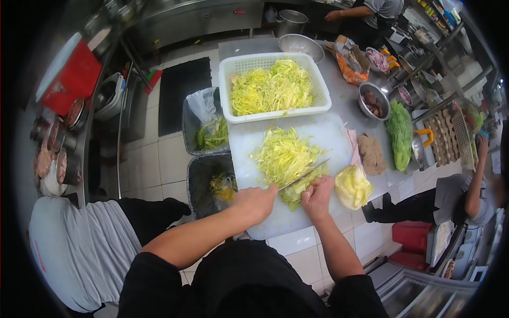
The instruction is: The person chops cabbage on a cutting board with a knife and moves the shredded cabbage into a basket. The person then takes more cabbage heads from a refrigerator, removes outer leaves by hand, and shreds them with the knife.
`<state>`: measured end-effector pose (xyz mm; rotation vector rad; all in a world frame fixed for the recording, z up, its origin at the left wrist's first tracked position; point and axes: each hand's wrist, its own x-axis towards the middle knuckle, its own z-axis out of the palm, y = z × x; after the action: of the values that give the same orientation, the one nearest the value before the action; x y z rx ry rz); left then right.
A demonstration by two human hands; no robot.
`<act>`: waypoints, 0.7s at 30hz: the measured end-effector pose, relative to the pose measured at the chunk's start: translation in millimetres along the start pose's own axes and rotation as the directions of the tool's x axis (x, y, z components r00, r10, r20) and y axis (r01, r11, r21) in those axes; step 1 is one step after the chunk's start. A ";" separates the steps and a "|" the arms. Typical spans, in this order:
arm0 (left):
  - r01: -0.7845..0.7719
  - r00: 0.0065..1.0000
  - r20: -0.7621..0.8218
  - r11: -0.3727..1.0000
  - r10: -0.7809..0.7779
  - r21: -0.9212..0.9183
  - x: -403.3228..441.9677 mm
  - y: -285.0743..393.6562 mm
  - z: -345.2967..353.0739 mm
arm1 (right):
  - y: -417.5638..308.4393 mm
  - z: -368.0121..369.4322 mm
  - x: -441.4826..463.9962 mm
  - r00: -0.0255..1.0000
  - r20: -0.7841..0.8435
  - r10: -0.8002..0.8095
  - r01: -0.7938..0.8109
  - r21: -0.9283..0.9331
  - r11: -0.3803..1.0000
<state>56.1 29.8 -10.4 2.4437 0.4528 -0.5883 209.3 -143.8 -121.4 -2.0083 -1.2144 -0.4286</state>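
Note:
My left hand [257,203] is wrapped round the handle of a knife [305,174], whose blade points away to the right over a white cutting board [334,132]. My right hand [318,198], fingers curled, presses on a piece of green lettuce [291,197] close to the blade. Beyond the knife lies a pile of shredded lettuce [283,155]. A cut, pale head of lettuce [353,188] rests just right of my right hand. At the board's far end stands a white perforated basket [225,90] holding more shreds.
Two lined bins [186,119] with scraps stand left of the table. Right of the board are a brown cloth-like item [372,153], a leafy green bundle [400,138], a metal bowl [386,108] and egg trays [442,135]. Co-workers [79,249] stand left, right [450,196] and at the back.

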 end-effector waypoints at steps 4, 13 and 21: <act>0.025 0.995 0.098 1.000 -0.024 -0.004 -7.1 -0.5 1.4 | -1.6 0.6 -3.6 0.999 -0.004 0.040 -0.040 0.012 0.999; 0.130 0.989 0.077 0.987 -0.123 -0.092 12.6 -30.7 -5.1 | -21.2 -15.2 11.4 0.982 0.191 0.004 0.010 -0.072 0.997; 0.195 0.980 0.051 0.980 -0.193 -0.040 1.4 -16.9 -25.6 | -56.8 6.2 79.9 0.733 0.439 0.520 -0.224 -0.565 0.794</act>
<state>57.7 58.7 0.0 2.3533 0.6834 -0.7072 199.5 -74.0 -53.0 -2.8993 -1.0250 0.1411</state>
